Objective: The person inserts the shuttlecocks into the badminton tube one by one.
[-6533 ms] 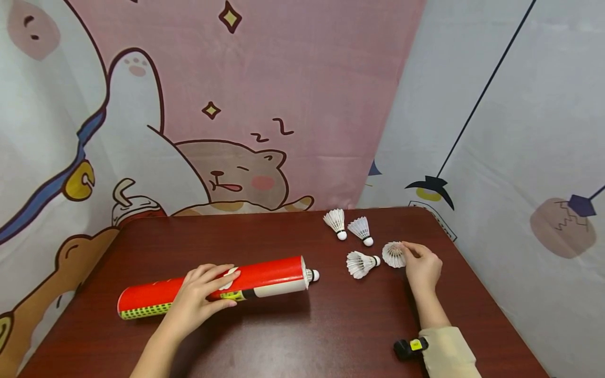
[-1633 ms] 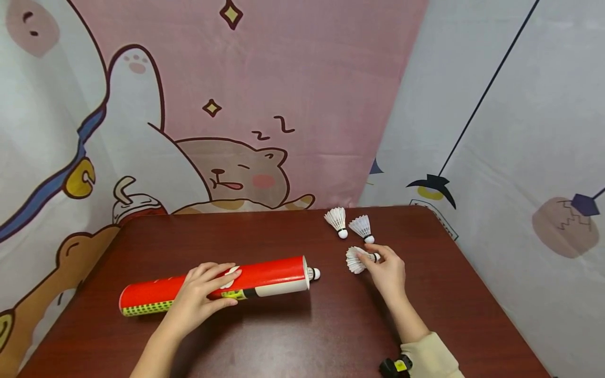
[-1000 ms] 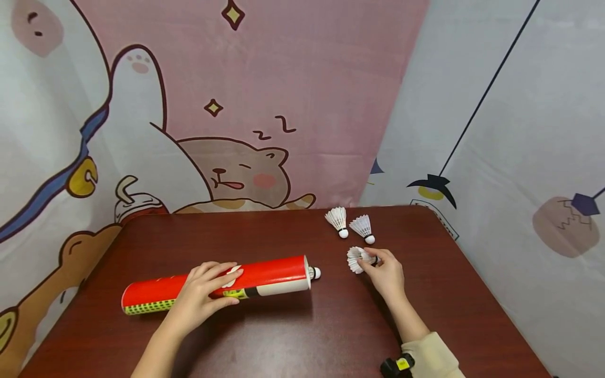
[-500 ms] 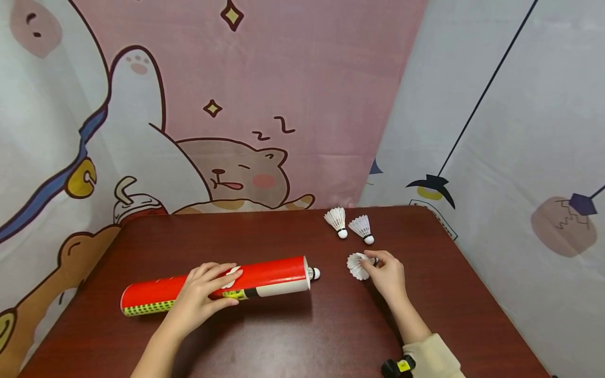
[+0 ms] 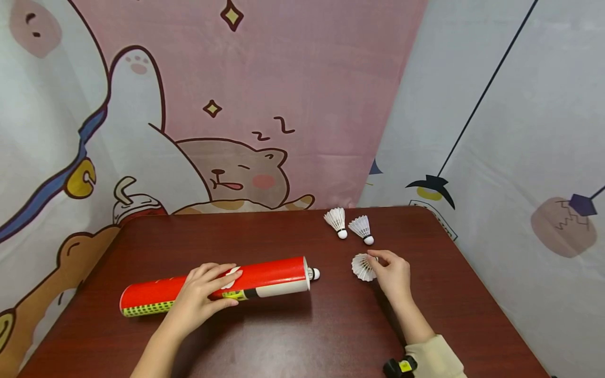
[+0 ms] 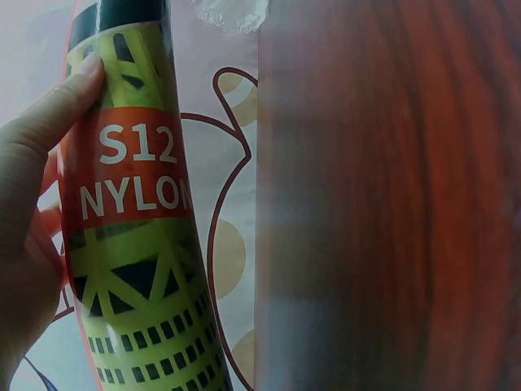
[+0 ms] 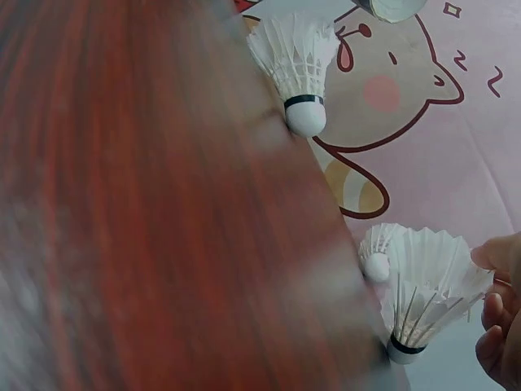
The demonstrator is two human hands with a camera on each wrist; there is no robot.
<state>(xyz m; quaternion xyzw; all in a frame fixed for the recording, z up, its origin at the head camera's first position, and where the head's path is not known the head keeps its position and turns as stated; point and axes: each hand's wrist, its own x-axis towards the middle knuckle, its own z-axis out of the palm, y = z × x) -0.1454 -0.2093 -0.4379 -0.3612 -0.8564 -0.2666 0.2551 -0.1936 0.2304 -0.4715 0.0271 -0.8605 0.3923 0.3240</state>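
Note:
My left hand (image 5: 203,291) rests over a red, white and yellow-green shuttlecock tube (image 5: 274,275) lying on the table, fingers across its top and thumb at its near side. "S12 NYLON" is printed on the tube (image 6: 134,261) in the left wrist view. A white cork tip (image 5: 315,273) pokes out of the tube's right end. My right hand (image 5: 394,273) pinches the feather rim of a white shuttlecock (image 5: 363,268) between thumb and finger. Its skirt faces me in the head view, hiding the cork; the right wrist view shows the shuttlecock's cork (image 7: 405,350) pointing down.
Two more shuttlecocks, a left one (image 5: 336,222) and a right one (image 5: 362,229), lie near the back of the dark red-brown table (image 5: 321,341). A printed cartoon cloth (image 5: 302,105) hangs behind and around the table.
Of two front shuttlecocks 6.5 s ago, one is gone from the table. My right hand has since moved left to the other, turned its cork away and now pinches its rim. Left hand stays put.

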